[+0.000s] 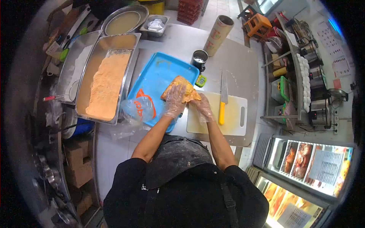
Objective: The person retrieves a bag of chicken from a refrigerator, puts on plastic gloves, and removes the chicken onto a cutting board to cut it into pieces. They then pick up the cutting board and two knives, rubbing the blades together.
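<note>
Both of my hands wear clear plastic gloves and hold a piece of yellow-orange coated meat [179, 83] over the right part of a blue tray [159, 62]. My left hand [175, 99] lies on its near side, fingers wrapped on it. At its right end, my right hand [202, 108] grips the edge above the white cutting board [232, 129]. A knife with a yellow handle [222, 113] rests on the board. A clear plastic bag with orange print [138, 110] lies over the tray's left near corner.
Left of the tray stands a deep metal pan of orange powder [108, 83], beside a pan of white flour [79, 68]. Behind are a metal cup [200, 57], a small green timer [201, 81] and an upright roll [219, 36]. Shelves [289, 91] stand at right.
</note>
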The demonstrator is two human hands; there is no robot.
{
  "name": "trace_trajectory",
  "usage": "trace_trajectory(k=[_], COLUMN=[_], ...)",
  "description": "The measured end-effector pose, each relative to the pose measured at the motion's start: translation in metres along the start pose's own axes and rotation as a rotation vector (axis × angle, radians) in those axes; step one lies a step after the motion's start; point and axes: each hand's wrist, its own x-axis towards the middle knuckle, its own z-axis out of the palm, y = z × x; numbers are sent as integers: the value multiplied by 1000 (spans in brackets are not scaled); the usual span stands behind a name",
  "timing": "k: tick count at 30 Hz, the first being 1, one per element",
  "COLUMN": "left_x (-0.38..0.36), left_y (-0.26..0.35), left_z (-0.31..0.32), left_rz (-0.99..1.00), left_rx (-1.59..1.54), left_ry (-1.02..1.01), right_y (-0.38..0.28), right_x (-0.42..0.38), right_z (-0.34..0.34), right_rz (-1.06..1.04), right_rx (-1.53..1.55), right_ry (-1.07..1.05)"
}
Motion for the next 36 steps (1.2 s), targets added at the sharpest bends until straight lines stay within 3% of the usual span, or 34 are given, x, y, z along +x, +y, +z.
trace_trajectory(k=[3,8,10,11,12,13,14,17,20,21,22,25,27,29,31,32,34,35,36], left_x=[6,26,44,50,57,63,65,73,86,92,98,108,112,107,90,74,60,43,22], left_y=[-16,-33,-29,-31,-35,-40,-50,-92,-121,-127,-133,-144,-122,-116,-94,-84,-44,-32,-21], left_z=[4,-35,-68,-74,-79,-83,-82,-65,-54,-54,-55,-50,-77,-74,-71,-72,-100,-95,-86], left_rz=[-12,37,-86,-86,-168,-253,-258,-411,-513,-521,-591,-647,-727,-695,-589,-454,-554,-556,-395], left_rx=[-20,43,-111,-107,-70,-34,-32,-264,-540,-550,-470,-270,-244,-206,-404,-332,-302,-300,-114], left_ry=[5,105,6,14,-100,-214,-202,-204,-388,-383,-409,-340,-465,-420,-62,6,-297,-291,-179], right_y=[-10,-16,-33,-41,-50,-58,-66,-78,-79,-84,-90,-100,-83,-85,-86,-86,-78,-76,-75], right_x=[0,6,9,9,9,7,6,4,-5,-9,-6,-20,-16,-15,-9,-3,6,11,13], right_z=[-5,8,7,7,8,11,15,15,18,19,17,21,22,25,27,28,28,27,25], right_rz=[110,72,88,114,106,64,24,-29,-20,-22,107,9,-41,-79,-54,-37,-41,-45,-36], right_rx=[-123,408,337,268,265,399,531,515,417,384,113,196,160,157,100,43,107,106,88], right_ry=[-67,-183,-203,-208,-212,-236,-264,-261,-261,-259,-242,-224,-212,-197,-180,-163,-168,-173,-168])
